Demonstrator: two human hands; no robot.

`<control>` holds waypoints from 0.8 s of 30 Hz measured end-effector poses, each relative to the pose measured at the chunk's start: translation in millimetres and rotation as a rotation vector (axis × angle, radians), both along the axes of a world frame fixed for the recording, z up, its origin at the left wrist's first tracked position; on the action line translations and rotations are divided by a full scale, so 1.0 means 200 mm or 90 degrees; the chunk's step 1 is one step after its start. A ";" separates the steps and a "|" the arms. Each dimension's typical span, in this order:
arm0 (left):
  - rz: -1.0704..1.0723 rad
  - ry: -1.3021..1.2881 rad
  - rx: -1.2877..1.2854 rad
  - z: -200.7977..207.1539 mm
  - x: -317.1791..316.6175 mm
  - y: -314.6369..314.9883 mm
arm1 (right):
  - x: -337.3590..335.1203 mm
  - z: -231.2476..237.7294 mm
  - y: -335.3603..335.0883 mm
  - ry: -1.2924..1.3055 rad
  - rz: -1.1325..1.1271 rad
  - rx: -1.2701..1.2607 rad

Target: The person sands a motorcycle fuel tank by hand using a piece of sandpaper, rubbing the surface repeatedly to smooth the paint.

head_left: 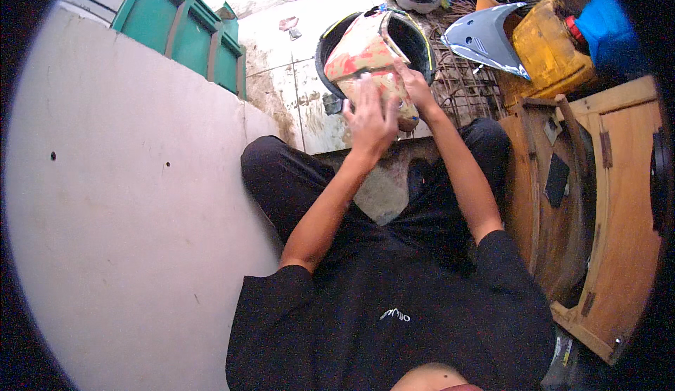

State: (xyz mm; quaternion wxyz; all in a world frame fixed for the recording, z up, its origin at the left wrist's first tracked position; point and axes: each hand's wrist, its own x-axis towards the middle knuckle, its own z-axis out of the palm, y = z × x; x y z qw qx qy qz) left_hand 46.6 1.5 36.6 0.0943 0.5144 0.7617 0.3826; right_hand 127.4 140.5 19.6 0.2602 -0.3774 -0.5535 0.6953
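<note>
A motorcycle body panel (358, 50), patchy beige and red, rests across a round black tub or tyre (422, 39); which of these it is I cannot tell. My left hand (373, 120) lies on the panel's near part with its fingers spread, slightly blurred. Whether anything thin is under those fingertips is hidden. On the panel's right edge, my right hand (416, 88) grips it, the thumb side toward the top. Beside the panel's left edge sits a small dark block (332, 103).
A white wall (126, 180) runs along my left, with a green cabinet (151, 15) beyond. At the right are metal mesh (470, 85), a grey-blue fairing (481, 39), a yellow jerrycan (552, 46) and a wooden cabinet (629, 173). Small items (289, 27) lie on stained tiles (271, 53).
</note>
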 end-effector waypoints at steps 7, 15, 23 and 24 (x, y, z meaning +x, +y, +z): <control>0.074 -0.088 0.003 0.02 -0.02 0.03 | 0.00 -0.01 0.01 -0.038 -0.042 0.122; 0.000 0.028 0.039 -0.02 -0.04 0.01 | 0.00 0.00 -0.01 -0.077 -0.046 0.127; 0.034 0.199 0.044 0.00 -0.03 -0.01 | -0.03 0.04 -0.06 -0.038 -0.043 0.102; -0.005 0.132 0.103 0.05 0.00 -0.01 | -0.02 0.01 -0.04 -0.053 -0.084 0.109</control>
